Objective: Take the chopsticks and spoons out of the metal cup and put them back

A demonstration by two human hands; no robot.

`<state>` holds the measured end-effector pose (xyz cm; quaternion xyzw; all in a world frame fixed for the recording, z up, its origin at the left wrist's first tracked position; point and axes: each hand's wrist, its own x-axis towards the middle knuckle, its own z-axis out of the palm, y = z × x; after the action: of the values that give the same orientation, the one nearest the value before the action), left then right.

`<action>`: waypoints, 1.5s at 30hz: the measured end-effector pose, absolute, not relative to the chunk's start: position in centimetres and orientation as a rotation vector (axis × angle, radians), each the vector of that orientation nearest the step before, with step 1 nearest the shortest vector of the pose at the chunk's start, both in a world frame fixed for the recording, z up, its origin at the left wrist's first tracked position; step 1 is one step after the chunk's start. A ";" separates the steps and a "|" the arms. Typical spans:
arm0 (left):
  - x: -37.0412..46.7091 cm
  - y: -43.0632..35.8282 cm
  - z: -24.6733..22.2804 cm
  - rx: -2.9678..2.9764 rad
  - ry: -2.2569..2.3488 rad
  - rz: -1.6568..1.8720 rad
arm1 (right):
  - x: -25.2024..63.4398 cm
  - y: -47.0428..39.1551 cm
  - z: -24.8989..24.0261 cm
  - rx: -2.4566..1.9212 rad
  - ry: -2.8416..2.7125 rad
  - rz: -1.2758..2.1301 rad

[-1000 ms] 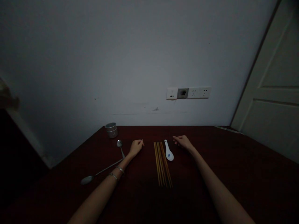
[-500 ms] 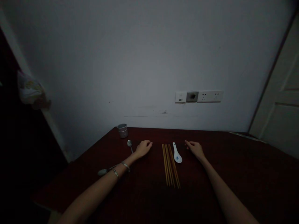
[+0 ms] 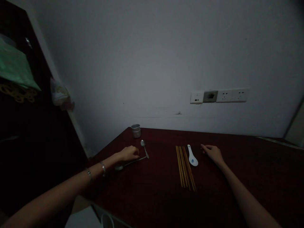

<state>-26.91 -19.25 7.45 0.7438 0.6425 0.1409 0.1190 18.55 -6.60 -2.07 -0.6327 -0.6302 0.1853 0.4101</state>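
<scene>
My left hand (image 3: 129,153) hovers over or rests by the long spoon (image 3: 135,161), its fingers curled downward; whether it touches the spoon cannot be made out. A small metal spoon (image 3: 144,148) lies just right of that hand, its handle end near the long spoon's tip. Several wooden chopsticks (image 3: 185,167) lie side by side on the dark red table (image 3: 156,196). Beside them is a white ceramic spoon (image 3: 192,156) with a blue mark. To its right my right hand (image 3: 212,152) rests on the table, fingers loosely bent together, nothing visible in them.
A metal cup (image 3: 136,131) stands at the table's back left corner, near the wall. Wall sockets (image 3: 231,95) are above the back edge. Bags hang at the left, and a white object (image 3: 83,218) shows below the table's front left edge.
My left hand has moved left, off the small spoon's handle and towards the long spoon. The view has turned left, so the table items appear further right. My right hand keeps its place.
</scene>
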 end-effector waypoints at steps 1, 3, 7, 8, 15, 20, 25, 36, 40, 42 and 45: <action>-27.3 -19.5 7.4 2.197 1.865 0.323 | 18.6 -6.6 -2.1 -1.591 -1.592 0.460; -27.9 -19.8 7.2 2.203 1.865 0.219 | 18.6 -6.6 -2.1 -1.587 -1.605 0.448; -28.2 -20.2 6.8 2.189 1.875 0.175 | 18.7 -6.5 -2.3 -1.598 -1.634 0.442; -28.2 -20.2 6.7 2.188 1.878 0.172 | 18.7 -6.5 -2.4 -1.599 -1.639 0.439; -27.9 -20.5 6.4 2.124 1.903 0.209 | 18.7 -6.5 -2.4 -1.606 -1.653 0.389; -28.1 -20.5 5.9 2.172 1.906 0.127 | 18.7 -6.6 -2.4 -1.642 -1.668 0.391; -28.4 -20.5 5.3 2.214 1.911 0.108 | 18.8 -6.5 -2.6 -1.670 -1.671 0.411; -28.5 -19.9 6.9 2.220 1.720 0.271 | 18.6 -6.8 -2.4 -1.649 -1.643 0.426; -27.7 -18.9 9.3 2.114 1.675 0.475 | 18.7 -6.6 -2.6 -1.588 -1.638 0.433; -26.6 -18.2 10.5 2.035 1.644 0.598 | 18.5 -6.4 -2.2 -1.575 -1.604 0.477; -24.1 -17.1 11.7 1.953 1.602 0.792 | 17.2 -6.5 0.1 -1.509 -1.564 0.571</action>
<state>-24.08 -17.07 11.70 0.7152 0.5869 0.2903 0.2446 17.22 -6.48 0.08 -0.6056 -0.6275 0.2291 0.4325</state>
